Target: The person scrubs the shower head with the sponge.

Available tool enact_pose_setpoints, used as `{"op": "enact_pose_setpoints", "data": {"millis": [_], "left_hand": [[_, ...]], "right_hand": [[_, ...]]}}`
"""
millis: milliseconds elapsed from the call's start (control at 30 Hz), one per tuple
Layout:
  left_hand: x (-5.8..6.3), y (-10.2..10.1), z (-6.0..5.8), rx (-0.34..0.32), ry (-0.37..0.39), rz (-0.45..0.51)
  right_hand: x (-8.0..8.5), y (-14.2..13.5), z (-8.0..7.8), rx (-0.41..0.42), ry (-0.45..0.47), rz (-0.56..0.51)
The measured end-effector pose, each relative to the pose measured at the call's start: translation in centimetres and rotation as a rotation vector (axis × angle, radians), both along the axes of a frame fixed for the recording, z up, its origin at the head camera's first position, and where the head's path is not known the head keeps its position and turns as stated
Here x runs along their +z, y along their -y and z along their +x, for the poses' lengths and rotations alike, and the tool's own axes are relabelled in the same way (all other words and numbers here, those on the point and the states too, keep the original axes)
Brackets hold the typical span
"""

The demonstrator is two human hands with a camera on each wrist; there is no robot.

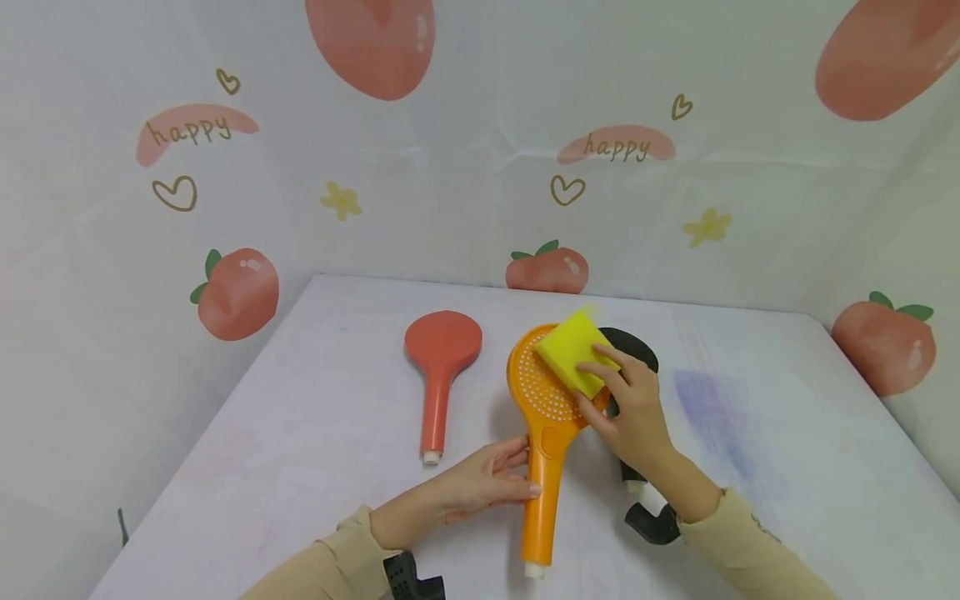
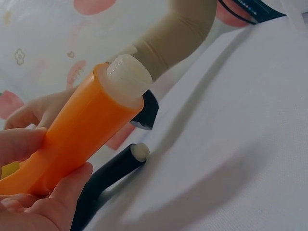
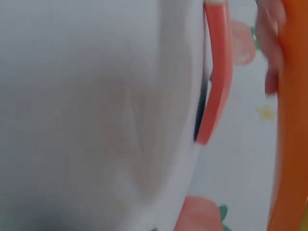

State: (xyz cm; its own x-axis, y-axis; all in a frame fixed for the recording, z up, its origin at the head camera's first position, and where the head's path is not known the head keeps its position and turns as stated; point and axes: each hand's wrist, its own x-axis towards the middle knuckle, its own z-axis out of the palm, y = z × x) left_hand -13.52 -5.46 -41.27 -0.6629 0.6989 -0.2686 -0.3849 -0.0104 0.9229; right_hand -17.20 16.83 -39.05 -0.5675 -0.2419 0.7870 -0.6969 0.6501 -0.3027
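Observation:
My left hand grips the handle of an orange shower head, whose perforated face is turned up toward the head camera. In the left wrist view the orange handle is raised over the table, its whitish threaded end towards the camera. My right hand pinches a yellow sponge against the upper right of the perforated face, covering part of it. At the right edge of the right wrist view, the orange shower head shows blurred, with left fingers beside it.
A red shower head lies on the white table to the left. Behind the right hand lies a black shower head, partly hidden. A patterned cloth backdrop rises behind the table, which has a purple smudge at right.

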Motion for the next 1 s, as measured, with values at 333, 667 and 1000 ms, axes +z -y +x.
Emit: {"op": "enact_pose_setpoints", "data": {"millis": [333,667,1000], "left_hand": [[0.0,0.1,-0.3,-0.011,-0.001,0.020],[-0.6,0.3,-0.6,0.022,0.004,0.023],[-0.6,0.3,-0.9,0.045,-0.007,0.028]], "right_hand": [[-0.1,1.3,1.8,0.133,-0.084,0.079],[-0.4,-1.0,0.1,-0.017,-0.067,0.006],[-0.5,-0.1,1.7,0.055,-0.036,0.068]]}}
